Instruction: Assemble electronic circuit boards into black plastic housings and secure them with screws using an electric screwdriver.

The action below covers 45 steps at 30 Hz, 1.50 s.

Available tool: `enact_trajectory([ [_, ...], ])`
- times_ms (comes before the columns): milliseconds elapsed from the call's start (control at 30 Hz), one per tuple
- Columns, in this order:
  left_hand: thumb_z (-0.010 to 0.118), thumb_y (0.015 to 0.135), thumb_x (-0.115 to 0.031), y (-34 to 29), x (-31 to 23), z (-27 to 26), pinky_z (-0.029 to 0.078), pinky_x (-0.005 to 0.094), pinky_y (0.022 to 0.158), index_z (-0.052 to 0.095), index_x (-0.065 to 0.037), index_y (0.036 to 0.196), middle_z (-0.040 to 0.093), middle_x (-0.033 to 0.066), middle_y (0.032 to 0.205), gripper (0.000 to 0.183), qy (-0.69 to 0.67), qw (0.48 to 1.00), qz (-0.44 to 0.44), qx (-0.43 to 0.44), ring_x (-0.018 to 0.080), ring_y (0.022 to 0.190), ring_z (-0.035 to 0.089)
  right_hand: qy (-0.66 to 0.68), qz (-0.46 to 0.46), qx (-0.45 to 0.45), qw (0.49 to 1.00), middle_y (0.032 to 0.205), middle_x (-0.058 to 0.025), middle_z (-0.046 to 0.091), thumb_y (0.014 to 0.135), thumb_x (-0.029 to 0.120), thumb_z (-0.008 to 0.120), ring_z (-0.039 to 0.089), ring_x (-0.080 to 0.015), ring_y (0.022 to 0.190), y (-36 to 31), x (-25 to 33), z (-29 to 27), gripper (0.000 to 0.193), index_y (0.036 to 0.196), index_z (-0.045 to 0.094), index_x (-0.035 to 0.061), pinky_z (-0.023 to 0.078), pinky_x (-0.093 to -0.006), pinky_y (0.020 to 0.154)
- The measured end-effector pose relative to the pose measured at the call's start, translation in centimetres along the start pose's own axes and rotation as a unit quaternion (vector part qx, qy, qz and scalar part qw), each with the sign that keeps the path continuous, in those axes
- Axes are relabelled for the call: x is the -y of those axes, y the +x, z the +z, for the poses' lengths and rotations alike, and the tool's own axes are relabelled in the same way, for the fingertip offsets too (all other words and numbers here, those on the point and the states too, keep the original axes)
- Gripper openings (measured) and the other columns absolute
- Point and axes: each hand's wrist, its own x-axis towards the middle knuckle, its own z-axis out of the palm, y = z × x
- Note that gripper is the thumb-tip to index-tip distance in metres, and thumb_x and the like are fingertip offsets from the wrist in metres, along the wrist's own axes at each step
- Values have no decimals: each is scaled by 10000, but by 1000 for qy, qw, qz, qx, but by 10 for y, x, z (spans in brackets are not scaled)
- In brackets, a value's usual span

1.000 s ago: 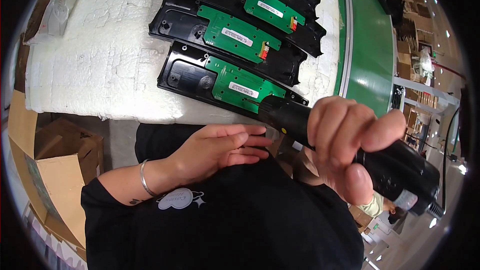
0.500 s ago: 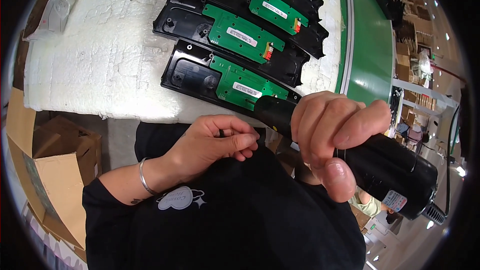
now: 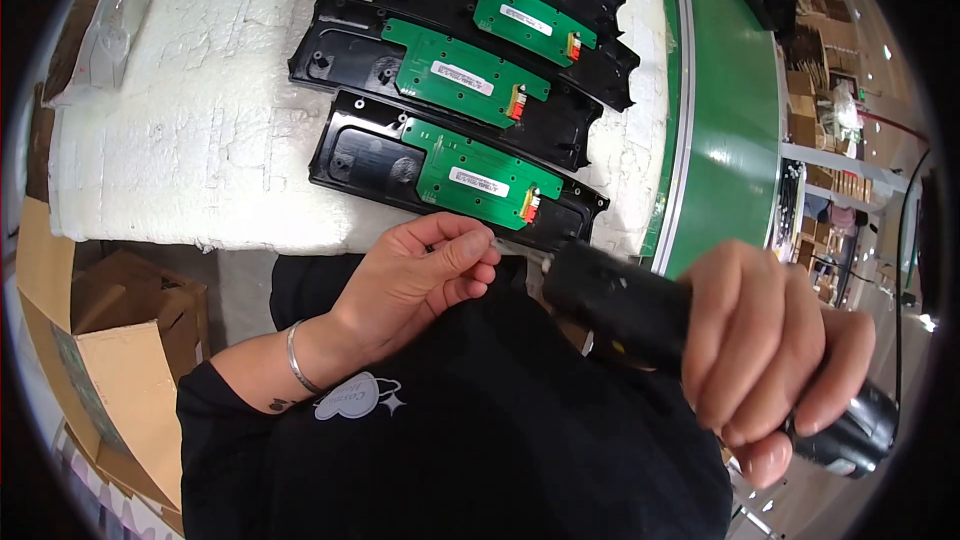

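My right hand [image 3: 775,350] is wrapped round a black electric screwdriver [image 3: 620,305]; its tip end points left, toward my left hand. My left hand [image 3: 430,275] is closed in a pinch just off the near edge of the padded surface; whatever its fingertips hold is too small to name. Right above it lies the nearest black plastic panel [image 3: 365,155], with a green circuit board [image 3: 470,175] set in it. That board carries a white label [image 3: 478,181] and a red-and-yellow connector [image 3: 529,206]. No hand covers the panel.
More black panels with boards, such as this one [image 3: 345,45], lie in a row behind on the white foam-covered surface [image 3: 180,140]. A green conveyor-like strip [image 3: 735,110] runs along the right. Cardboard boxes [image 3: 125,370] stand at lower left. A clear plastic bag [image 3: 110,25] lies far left.
The screwdriver in my right hand has drawn back from the nearest panel toward the lower right, uncovering its connector. My left hand stays pinched, shifted slightly left.
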Motion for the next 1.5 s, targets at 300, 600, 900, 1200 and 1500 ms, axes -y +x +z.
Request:
enact_trajectory([
  [300,527,888,-200,6,4,-6,494,224,691,572,-44,970,602,44,856,182,-42,997,-12,64,112,746,583,15,-50,-3,999,585,-7,580,706,39,682,567,-90,501,-12,-6,5,269,849,457,75,492,-178,512],
  [600,397,940,-237,7,10,14,411,318,940,414,27,1215,511,151,1159,382,-42,996,-79,13,225,1075,517,-133,51,-153,978,569,44,441,744,159,549,424,-77,461,-24,-24,-14,283,987,423,85,343,-229,485],
  [900,393,938,-149,-1,-4,13,485,275,829,451,27,1158,573,162,1047,287,122,988,-89,43,219,965,590,-128,75,-204,968,567,18,414,730,154,533,402,-90,463,-25,-37,-16,273,961,413,67,341,-246,497],
  [1200,533,887,-182,2,-6,8,484,210,691,551,1,954,616,82,860,196,182,981,-64,21,139,808,604,-145,114,-209,960,547,6,401,691,122,521,380,-96,439,-13,-41,-7,231,859,374,65,346,-259,479],
  [1500,526,884,-127,2,-8,14,497,224,717,559,-12,980,611,80,897,153,99,994,-49,-5,137,812,607,-91,60,-143,984,562,44,460,729,120,536,430,-76,439,-13,-30,-17,234,920,410,72,356,-223,468],
])
